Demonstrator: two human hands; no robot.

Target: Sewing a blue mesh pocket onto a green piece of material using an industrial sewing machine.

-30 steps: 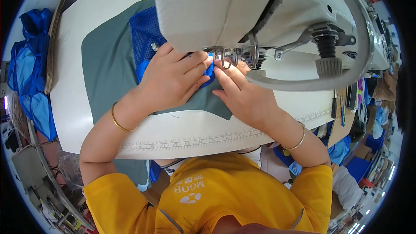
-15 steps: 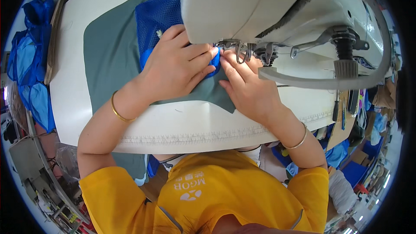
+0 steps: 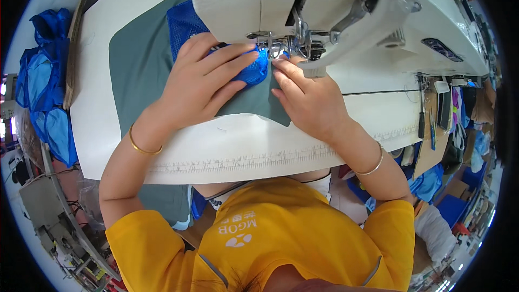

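Note:
Grey-green fabric (image 3: pixel 140 65) lies on the sewing table, with a piece of blue mesh fabric (image 3: pixel 181 24) on top of it. Over the mesh my left hand (image 3: pixel 203 78) rests palm down, fingers stretched out and apart, its fingertips near the bright blue edge (image 3: pixel 257 70). My right hand (image 3: pixel 313 103) lies on the grey-green fabric just right of the presser foot (image 3: pixel 277 48). Its fingers are extended, with the fingertips close to the foot and partly hidden by machine parts. The white sewing machine (image 3: pixel 232 0) covers the far part of the mesh.
A ruler scale (image 3: pixel 259 159) runs along the near edge of the white table (image 3: pixel 97 103). Blue bags or cloth (image 3: pixel 40 81) hang at the left. A screwdriver (image 3: pixel 421 121) and other small tools are at the right, by a cardboard piece (image 3: pixel 432 151).
My left hand has drawn back a little from the presser foot, uncovering more of the blue edge. The right hand stays beside the foot. The whole view has shifted slightly.

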